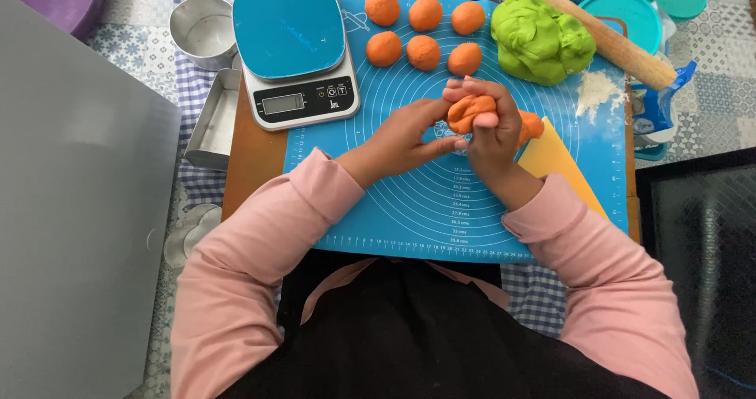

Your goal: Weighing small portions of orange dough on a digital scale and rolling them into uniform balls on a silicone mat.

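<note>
hands: right hand (487, 123) clamped on orange dough (470, 112), left hand (409, 135) touching | dough mostly hidden by fingers

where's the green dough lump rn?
Head view, upper right of the blue mat: the green dough lump sits right of the orange balls, beside the rolling pin.

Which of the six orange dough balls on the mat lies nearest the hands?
The bottom-row right ball, just above the right hand; the other five sit farther left or higher.
</note>
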